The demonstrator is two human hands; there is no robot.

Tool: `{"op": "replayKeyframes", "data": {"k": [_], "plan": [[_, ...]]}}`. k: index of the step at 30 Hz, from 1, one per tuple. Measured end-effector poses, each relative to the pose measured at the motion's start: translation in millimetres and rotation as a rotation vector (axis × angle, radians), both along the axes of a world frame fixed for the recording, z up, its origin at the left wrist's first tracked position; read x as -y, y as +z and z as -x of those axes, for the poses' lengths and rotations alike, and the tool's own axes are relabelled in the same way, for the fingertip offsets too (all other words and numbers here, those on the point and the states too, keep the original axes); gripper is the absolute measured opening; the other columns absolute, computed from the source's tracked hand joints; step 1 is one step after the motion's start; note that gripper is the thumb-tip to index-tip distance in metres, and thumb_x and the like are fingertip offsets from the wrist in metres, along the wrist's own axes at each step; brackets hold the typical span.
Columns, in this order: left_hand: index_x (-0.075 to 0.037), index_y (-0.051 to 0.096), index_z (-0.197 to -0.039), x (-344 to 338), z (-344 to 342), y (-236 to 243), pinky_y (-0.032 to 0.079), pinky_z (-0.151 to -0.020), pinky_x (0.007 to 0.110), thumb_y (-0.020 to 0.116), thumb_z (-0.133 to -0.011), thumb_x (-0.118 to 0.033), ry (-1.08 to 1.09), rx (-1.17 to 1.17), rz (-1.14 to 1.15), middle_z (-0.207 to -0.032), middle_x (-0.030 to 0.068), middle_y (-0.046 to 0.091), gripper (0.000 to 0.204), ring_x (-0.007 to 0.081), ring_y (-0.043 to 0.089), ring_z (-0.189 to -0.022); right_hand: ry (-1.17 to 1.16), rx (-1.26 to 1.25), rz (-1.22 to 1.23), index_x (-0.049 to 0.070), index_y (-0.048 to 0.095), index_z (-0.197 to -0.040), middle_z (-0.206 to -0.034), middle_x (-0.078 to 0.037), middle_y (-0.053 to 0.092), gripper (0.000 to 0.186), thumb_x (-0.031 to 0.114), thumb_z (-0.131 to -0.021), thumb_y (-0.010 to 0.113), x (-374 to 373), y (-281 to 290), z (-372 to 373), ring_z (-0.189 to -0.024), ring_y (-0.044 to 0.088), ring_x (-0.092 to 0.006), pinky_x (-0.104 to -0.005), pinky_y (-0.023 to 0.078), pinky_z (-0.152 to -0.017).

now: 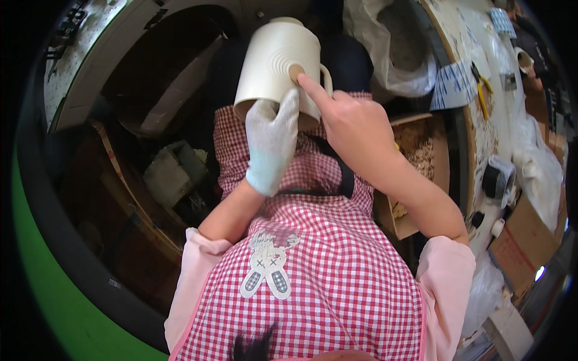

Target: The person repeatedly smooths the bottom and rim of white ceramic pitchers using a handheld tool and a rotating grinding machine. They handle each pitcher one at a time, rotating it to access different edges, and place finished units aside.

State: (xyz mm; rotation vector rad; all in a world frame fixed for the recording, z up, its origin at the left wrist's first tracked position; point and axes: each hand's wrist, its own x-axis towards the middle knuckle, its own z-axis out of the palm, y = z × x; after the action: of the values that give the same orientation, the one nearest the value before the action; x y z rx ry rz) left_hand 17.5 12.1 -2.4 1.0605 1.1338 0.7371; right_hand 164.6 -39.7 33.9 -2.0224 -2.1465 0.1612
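bright green floor curving along the lower left, pale speckled worktop at upper left, scuffed light worktable with a brown edge down the right side, deep shadow at left, small white glint at far right

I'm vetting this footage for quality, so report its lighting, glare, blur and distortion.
Head view: the white vessel is well lit and fairly clear; deep shadow at left swallows detail; a small white glare spot sits near the right rim; the workbench at right bends with the fisheye; corners fall to black; dark hair at the lower edge looks soft.
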Motion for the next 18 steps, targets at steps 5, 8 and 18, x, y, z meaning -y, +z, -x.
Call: {"op": "replayKeyframes", "data": {"k": [5,8,18], "plan": [[0.012,0.065,-0.124,4.9,4.0,-10.6,0.059,-0.079,0.029,0.066,-0.105,-0.024,-0.031,0.039,0.071,-0.109,0.0158,0.073,0.041,0.0168,0.071,-0.094,0.018,-0.162,0.117,0.016,0.063,-0.143,-0.082,-0.016,0.068,0.043,0.011,-0.101,0.06,1.4,-3.2,-14.2,-0.071,0.071,-0.0304,-0.0411,0.055,-0.061],[0.009,0.061,-0.131,14.6,22.9,-3.7,0.058,-0.085,0.029,0.068,-0.104,-0.026,-0.003,0.291,0.141,-0.113,0.0131,0.073,0.044,0.0168,0.072,-0.097,-0.187,-1.155,-0.066,0.012,0.066,-0.138,-0.098,0.002,0.07,0.035,0.023,-0.106,0.064,4.6,5.2,-63.2,-0.06,0.056,-0.005,-0.0218,0.05,-0.06],[0.005,0.062,-0.13,4.1,69.9,-1.4,0.055,-0.1,0.039,0.086,-0.088,-0.034,-0.013,0.328,0.041,-0.116,0.0163,0.072,0.062,0.0226,0.069,-0.109,-0.229,-1.365,0.003,0.004,0.063,-0.137,-0.113,-0.005,0.072,0.087,0.07,-0.083,0.077,-20.1,-13.2,-91.5,-0.093,0.065,-0.0095,-0.021,0.052,-0.074]]}}
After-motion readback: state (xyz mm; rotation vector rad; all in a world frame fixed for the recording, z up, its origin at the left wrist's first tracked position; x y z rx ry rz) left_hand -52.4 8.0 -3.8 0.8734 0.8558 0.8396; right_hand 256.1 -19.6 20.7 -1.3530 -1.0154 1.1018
